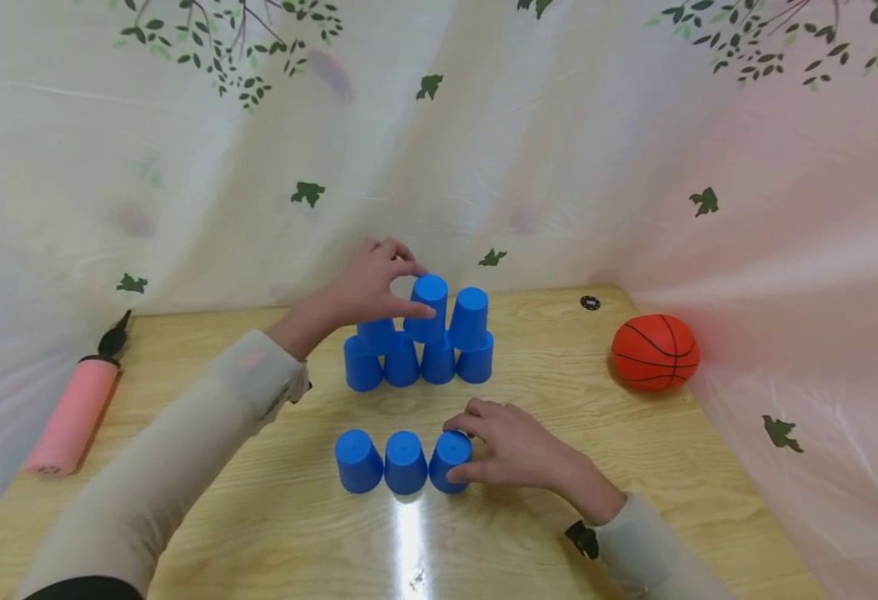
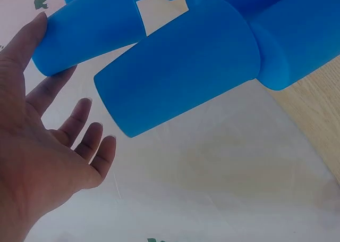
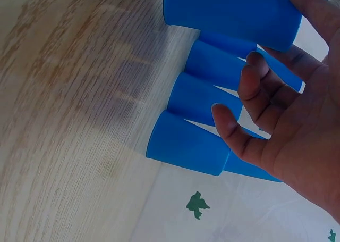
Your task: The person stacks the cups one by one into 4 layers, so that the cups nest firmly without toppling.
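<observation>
My left hand [image 1: 371, 283] pinches an upside-down blue cup [image 1: 430, 304] by its upper part, between thumb and a finger. That cup is in the middle of the upper row of a stack, between a left upper cup [image 2: 178, 66] and a right upper cup [image 1: 471, 319]. Beneath them stands a bottom row of several blue cups [image 1: 401, 362]. Nearer me, three upside-down cups line up: a left one [image 1: 359, 461], a middle one [image 1: 405, 462] and a right one [image 1: 450, 467]. My right hand [image 1: 517, 446] pinches the right one, its other fingers loosely bent in the right wrist view.
On the wooden table [image 1: 259, 517], a pink hand pump [image 1: 75, 412] lies at the left. A small red basketball [image 1: 655, 352] and a black chip [image 1: 590, 302] are at the right. A leaf-patterned curtain [image 1: 544, 167] hangs behind the table.
</observation>
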`<state>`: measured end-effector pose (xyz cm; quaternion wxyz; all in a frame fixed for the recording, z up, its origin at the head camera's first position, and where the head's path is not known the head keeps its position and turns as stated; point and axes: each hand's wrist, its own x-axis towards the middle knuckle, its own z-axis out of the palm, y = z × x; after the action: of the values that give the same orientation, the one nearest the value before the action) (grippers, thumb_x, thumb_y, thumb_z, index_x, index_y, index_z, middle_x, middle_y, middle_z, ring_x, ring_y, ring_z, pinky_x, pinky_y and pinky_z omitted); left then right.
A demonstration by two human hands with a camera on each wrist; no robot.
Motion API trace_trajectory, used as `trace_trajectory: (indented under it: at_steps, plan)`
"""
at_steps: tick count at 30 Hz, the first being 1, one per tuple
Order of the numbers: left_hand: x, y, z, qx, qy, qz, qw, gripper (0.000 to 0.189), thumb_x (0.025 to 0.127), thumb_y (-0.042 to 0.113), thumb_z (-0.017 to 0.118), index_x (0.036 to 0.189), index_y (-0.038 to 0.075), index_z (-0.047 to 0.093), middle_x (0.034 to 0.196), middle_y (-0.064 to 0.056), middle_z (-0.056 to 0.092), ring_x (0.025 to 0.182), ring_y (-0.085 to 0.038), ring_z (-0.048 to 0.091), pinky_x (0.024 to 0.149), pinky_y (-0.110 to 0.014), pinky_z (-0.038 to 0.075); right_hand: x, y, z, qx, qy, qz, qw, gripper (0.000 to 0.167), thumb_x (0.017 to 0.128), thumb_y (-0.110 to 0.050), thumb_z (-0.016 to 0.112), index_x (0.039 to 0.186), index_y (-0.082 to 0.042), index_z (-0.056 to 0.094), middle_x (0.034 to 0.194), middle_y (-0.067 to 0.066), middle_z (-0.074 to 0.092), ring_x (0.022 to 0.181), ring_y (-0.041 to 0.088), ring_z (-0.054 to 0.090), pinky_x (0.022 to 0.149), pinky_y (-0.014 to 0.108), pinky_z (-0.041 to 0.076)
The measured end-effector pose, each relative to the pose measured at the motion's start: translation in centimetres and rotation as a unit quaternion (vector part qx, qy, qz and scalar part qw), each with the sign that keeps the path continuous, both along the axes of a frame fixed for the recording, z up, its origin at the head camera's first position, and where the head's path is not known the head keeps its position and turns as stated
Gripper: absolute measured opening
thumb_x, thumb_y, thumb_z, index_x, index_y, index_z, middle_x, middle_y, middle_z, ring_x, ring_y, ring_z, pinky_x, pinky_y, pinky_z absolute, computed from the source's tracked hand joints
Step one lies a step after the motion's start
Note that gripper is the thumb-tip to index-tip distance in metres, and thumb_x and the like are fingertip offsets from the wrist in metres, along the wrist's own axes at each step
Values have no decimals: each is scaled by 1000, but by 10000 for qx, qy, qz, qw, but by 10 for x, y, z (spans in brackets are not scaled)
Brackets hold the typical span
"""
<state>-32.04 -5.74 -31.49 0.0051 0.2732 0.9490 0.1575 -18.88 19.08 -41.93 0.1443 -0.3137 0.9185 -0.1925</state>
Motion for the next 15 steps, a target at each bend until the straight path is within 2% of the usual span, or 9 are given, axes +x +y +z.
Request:
trace_trajectory:
  at_steps: [5,15]
  plan:
    - [-3,4,-3,-262,84,79,9996,70,81,62,72,137,21,62,143,-12,48,136,-34,36,108,-52,39,0,0,0,-15,56,21,10000,58,86,-61,69,132,-27,62,116,-6,62,101,10,55,85,33,48]
    - [-6,7,-4,-584,-1,228,9980,70,82,62,72,139,23,61,146,-13,46,140,-38,32,113,-57,33,0,0,1,56,29,14,10000,58,86,-60,70,133,-27,62,117,-6,62,102,10,55,86,33,48]
